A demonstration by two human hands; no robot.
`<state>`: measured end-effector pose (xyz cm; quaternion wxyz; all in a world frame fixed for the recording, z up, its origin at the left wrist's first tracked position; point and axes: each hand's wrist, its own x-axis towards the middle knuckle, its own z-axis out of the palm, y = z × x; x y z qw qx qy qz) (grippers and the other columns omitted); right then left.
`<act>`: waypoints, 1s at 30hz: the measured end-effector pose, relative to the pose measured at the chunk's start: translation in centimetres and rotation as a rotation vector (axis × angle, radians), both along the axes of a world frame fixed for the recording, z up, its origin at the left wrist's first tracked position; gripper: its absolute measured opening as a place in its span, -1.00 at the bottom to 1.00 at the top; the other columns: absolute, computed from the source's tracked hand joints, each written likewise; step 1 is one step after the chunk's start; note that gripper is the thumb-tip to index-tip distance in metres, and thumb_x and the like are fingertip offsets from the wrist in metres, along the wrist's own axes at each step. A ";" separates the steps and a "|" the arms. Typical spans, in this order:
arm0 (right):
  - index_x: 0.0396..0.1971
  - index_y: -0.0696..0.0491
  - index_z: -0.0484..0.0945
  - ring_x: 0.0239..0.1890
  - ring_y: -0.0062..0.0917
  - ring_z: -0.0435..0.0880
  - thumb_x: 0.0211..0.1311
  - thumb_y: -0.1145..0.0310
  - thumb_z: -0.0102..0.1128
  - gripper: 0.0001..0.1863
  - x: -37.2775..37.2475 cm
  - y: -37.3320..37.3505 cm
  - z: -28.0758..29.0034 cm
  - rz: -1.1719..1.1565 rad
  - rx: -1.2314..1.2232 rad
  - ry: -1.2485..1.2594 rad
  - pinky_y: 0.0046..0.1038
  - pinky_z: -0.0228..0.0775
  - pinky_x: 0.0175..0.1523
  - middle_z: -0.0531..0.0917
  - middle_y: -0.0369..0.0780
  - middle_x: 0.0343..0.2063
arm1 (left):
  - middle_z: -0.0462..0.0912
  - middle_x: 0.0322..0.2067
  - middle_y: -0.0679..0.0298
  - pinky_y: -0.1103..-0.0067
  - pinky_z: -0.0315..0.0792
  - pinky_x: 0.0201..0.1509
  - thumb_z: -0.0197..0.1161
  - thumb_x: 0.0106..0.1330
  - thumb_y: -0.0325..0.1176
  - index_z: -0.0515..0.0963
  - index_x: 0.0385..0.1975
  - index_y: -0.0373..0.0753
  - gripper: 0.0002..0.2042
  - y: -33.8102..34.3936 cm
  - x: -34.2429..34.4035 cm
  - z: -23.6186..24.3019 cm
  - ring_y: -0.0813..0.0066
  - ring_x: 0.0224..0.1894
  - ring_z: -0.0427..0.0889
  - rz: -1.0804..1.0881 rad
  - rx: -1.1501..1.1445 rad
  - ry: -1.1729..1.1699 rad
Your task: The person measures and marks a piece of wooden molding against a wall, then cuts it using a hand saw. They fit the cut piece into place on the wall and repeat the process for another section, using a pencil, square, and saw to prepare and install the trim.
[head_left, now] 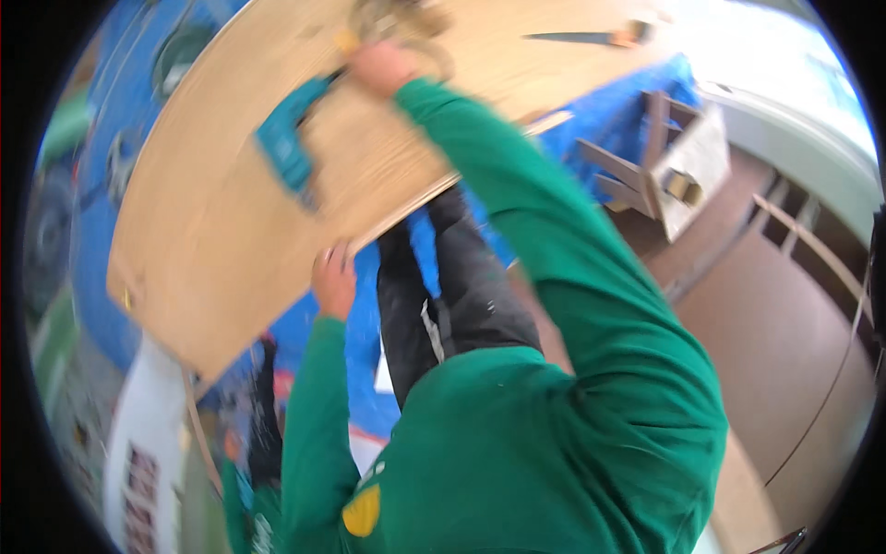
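Observation:
My right hand [383, 66] is blurred at the top of a large curved plywood board [194, 222], its fingers closed at a yellow item [348, 42] beside a metal object I cannot make out. Just below it lies a teal power drill [288, 148]. My left hand [334, 279] rests on the board's near edge, fingers laid on it and apart. Farther right on the board is a hand saw [591, 38] with an orange and black handle.
Blue tarpaulin [103, 295] lies under and around the board. A small wooden frame [688, 157] stands to the right, beside brown sheets [766, 351]. A white panel [143, 425] is at lower left, next to another person in green [258, 508]. My legs show below the board.

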<state>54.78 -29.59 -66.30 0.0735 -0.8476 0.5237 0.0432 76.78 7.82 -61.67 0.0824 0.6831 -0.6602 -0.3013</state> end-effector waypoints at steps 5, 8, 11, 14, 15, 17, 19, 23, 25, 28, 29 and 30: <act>0.08 0.04 0.70 -0.04 -0.04 0.77 0.42 0.09 0.41 -0.60 -3.3 5.2 5.3 0.015 0.034 -0.463 -0.06 0.63 -0.01 0.77 -0.02 -0.09 | 0.72 -0.01 0.12 0.11 0.52 0.20 0.41 0.32 -0.37 0.73 -0.01 -0.22 -0.74 0.8 -0.1 -0.5 -0.04 0.12 0.63 0.056 -0.131 -0.050; 0.13 0.09 0.68 -0.08 -0.01 0.76 0.36 0.07 0.47 -0.51 -6.9 12.2 7.4 0.035 0.216 -0.431 -0.04 0.61 -0.01 0.76 0.03 -0.13 | 0.72 -0.01 0.16 0.11 0.49 0.24 0.43 0.29 -0.39 0.73 -0.02 -0.21 -0.73 1.4 -0.6 -0.3 -0.02 0.15 0.61 0.120 -0.162 -0.031; 0.14 0.14 0.66 0.06 -0.01 0.71 0.24 0.12 0.57 -0.43 -9.8 19.0 8.1 0.143 0.395 -0.381 -0.01 0.54 0.16 0.73 0.01 -0.02 | 0.71 0.02 0.14 0.11 0.46 0.28 0.44 0.28 -0.39 0.73 -0.01 -0.20 -0.72 1.2 -1.0 0.1 -0.01 0.16 0.60 0.200 -0.100 -0.010; 0.19 0.11 0.61 0.18 -0.07 0.64 0.17 0.18 0.64 -0.37 -11.3 21.9 8.0 0.250 0.367 -0.295 -0.02 0.45 0.30 0.71 -0.05 0.03 | 0.69 0.06 0.11 0.11 0.42 0.35 0.44 0.28 -0.38 0.72 0.04 -0.21 -0.68 1.7 -1.0 -0.2 0.00 0.18 0.60 0.183 -0.055 -0.028; 0.21 0.09 0.58 0.23 -0.12 0.61 0.17 0.25 0.58 -0.39 -11.7 22.4 7.6 0.256 0.334 -0.251 -0.03 0.37 0.37 0.69 -0.07 0.08 | 0.68 0.08 0.10 0.11 0.40 0.37 0.44 0.28 -0.38 0.71 0.06 -0.21 -0.66 1.6 -0.7 -0.5 0.00 0.20 0.60 0.151 -0.052 -0.036; 0.12 0.10 0.62 0.17 -0.13 0.62 0.20 0.30 0.48 -0.51 -12.5 22.4 6.6 0.285 0.269 -0.234 -0.03 0.37 0.34 0.69 -0.07 0.00 | 0.68 0.08 0.10 0.12 0.38 0.41 0.43 0.28 -0.37 0.68 0.11 -0.22 -0.62 1.7 -0.5 -0.9 0.01 0.22 0.59 0.126 -0.065 -0.101; 0.01 0.08 0.65 0.11 -0.15 0.64 0.21 0.35 0.41 -0.63 -12.7 21.5 5.9 0.336 0.238 -0.211 -0.05 0.39 0.30 0.69 -0.09 -0.09 | 0.64 0.15 0.09 0.07 0.32 0.50 0.45 0.29 -0.34 0.59 0.25 -0.23 -0.50 1.8 -0.2 -1.3 0.01 0.28 0.55 0.096 -0.042 -0.151; -0.17 0.03 0.66 0.01 -0.20 0.66 0.20 0.38 0.36 -0.80 -12.2 20.9 6.0 0.426 0.250 -0.192 -0.07 0.42 0.19 0.68 -0.15 -0.26 | 0.52 0.31 0.05 -0.09 0.15 0.61 0.48 0.30 -0.28 0.45 0.43 -0.19 -0.33 2.6 0.1 -0.8 -0.02 0.43 0.41 0.144 0.009 -0.242; -0.21 0.02 0.65 -0.04 -0.22 0.66 0.21 0.37 0.35 -0.83 -12.0 20.1 6.3 0.431 0.223 -0.197 -0.09 0.45 0.10 0.66 -0.16 -0.29 | 0.48 0.35 0.01 -0.09 0.16 0.60 0.52 0.27 -0.29 0.38 0.48 -0.21 -0.25 2.4 0.0 1.0 -0.08 0.47 0.36 0.193 -0.045 -0.279; -0.23 0.03 0.64 -0.03 -0.22 0.66 0.22 0.37 0.34 -0.85 -11.6 18.6 6.2 0.403 0.187 -0.210 -0.09 0.45 0.09 0.65 -0.16 -0.28 | 0.41 0.41 -0.04 -0.11 0.12 0.62 0.53 0.27 -0.27 0.28 0.54 -0.22 -0.17 3.2 -0.6 3.2 -0.12 0.52 0.29 0.330 -0.082 -0.321; -0.21 0.03 0.63 -0.03 -0.22 0.66 0.23 0.38 0.33 -0.84 -11.7 18.2 5.6 0.438 0.189 -0.184 -0.09 0.46 0.10 0.65 -0.17 -0.27 | 0.39 0.43 -0.05 -0.12 0.10 0.62 0.54 0.27 -0.25 0.25 0.56 -0.23 -0.14 3.6 -0.9 3.9 -0.12 0.54 0.27 0.388 -0.087 -0.333; -0.18 0.04 0.63 -0.02 -0.21 0.66 0.24 0.38 0.32 -0.82 -11.5 18.1 5.3 0.473 0.206 -0.160 -0.08 0.46 0.12 0.65 -0.15 -0.25 | 0.38 0.43 -0.07 -0.12 0.08 0.63 0.53 0.28 -0.25 0.24 0.57 -0.24 -0.14 4.9 -1.3 4.5 -0.12 0.54 0.27 0.460 -0.062 -0.332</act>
